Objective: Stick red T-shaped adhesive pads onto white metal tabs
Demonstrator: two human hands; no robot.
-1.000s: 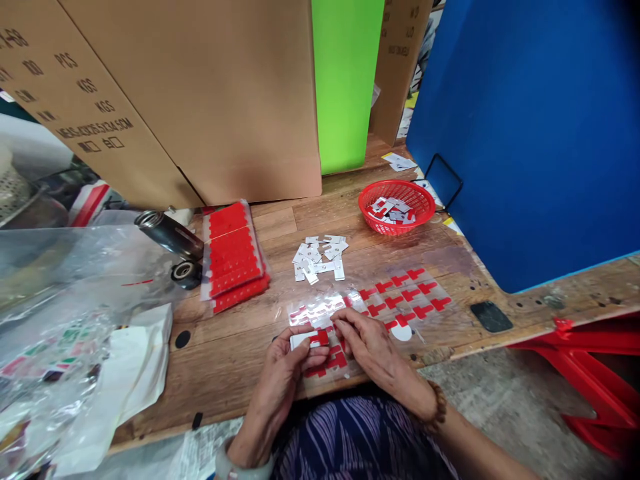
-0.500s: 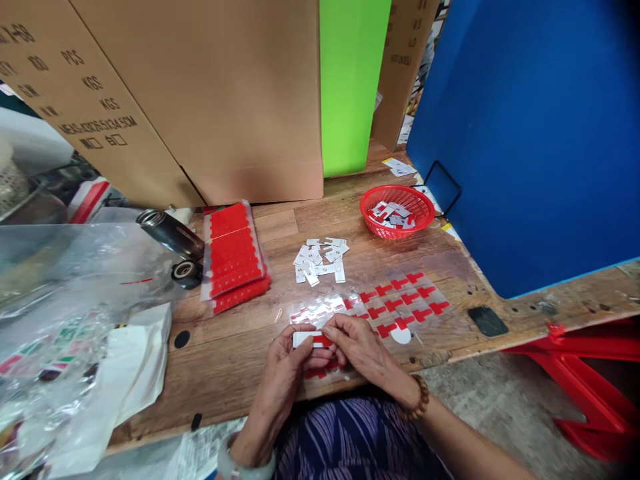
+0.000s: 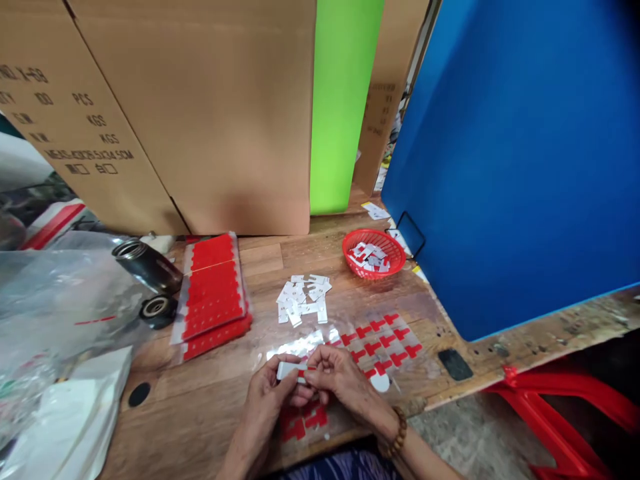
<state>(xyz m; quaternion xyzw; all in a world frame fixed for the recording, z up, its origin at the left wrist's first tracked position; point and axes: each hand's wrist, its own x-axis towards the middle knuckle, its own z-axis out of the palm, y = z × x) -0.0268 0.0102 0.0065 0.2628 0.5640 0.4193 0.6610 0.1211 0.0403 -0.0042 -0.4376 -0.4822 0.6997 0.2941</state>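
Observation:
My left hand (image 3: 265, 400) is closed on a small white card piece (image 3: 286, 369), with its thumb across the front. A red sticker (image 3: 301, 375) lies on the card's right end, and the fingertips of my right hand (image 3: 345, 383) pinch it there. Under and beside the hands is a clear sheet of red T-shaped stickers (image 3: 373, 348), partly covered by them. Just beyond the sheet sits a loose pile of white card pieces (image 3: 303, 300). A red basket (image 3: 353, 267) farther back holds more pieces, some with red on them.
Stacked red sticker sheets (image 3: 213, 287) lie left of the pile, near a dark open flask (image 3: 150, 267) and its lid (image 3: 157, 310). Cardboard boxes (image 3: 225, 120) and a green panel (image 3: 340, 113) stand behind. A blue board (image 3: 510, 167) rises at right. Plastic bags (image 3: 65, 300) cover the left side.
The view has tilted up and shifted right, so everything sits lower and farther left. Both hands keep hold of the same card, with the right fingers still at its red end.

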